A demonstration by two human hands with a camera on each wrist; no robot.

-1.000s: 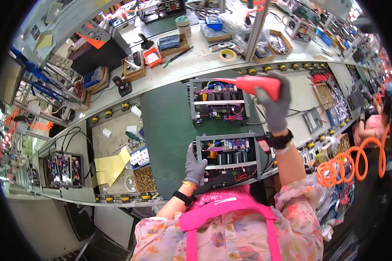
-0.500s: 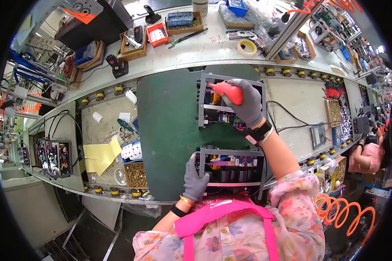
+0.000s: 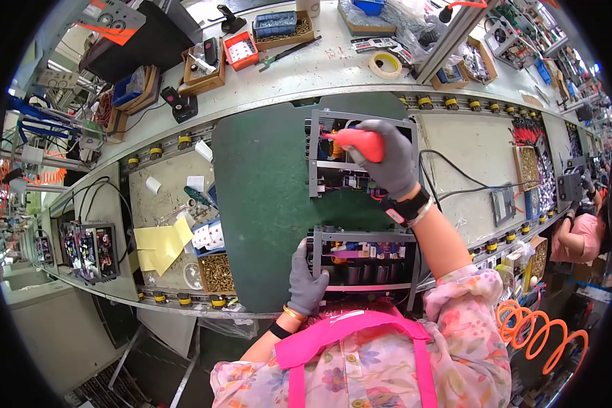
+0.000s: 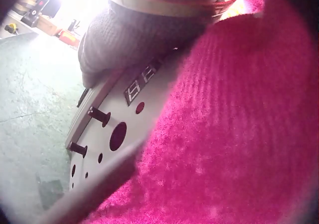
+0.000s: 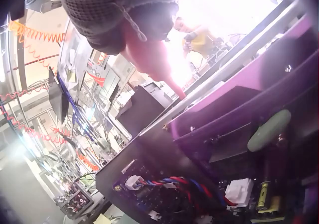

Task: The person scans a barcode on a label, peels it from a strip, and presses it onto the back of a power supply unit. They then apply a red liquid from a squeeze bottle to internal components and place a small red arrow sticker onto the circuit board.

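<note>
Two open metal chassis with electronics lie on a green mat [image 3: 258, 204]. Over the far chassis [image 3: 313, 170], my gloved right hand [image 3: 391, 160] grips a red tool [image 3: 362, 143] whose tip points left into the frame. In the right wrist view the red tool [image 5: 149, 59] slants down to a metal rail of the chassis [image 5: 149, 154]. My left hand [image 3: 306, 282] holds the left side of the near chassis [image 3: 364, 238]. The left wrist view shows the glove [image 4: 129, 44] against its front panel [image 4: 107, 129], which has round holes and two posts.
Left of the mat are yellow paper [image 3: 162, 246] and a box of brass parts [image 3: 217, 273]. Beyond stand a red tray [image 3: 241, 51], a tape roll [image 3: 385, 64] and a metal post [image 3: 455, 41]. Black cables [image 3: 466, 177] run at the right; another person [image 3: 578, 234] sits far right.
Since a second ago, the right hand and red tool have come lower over the far chassis, the tip now within its frame. The view has tilted downward. The left hand stays at the near chassis.
</note>
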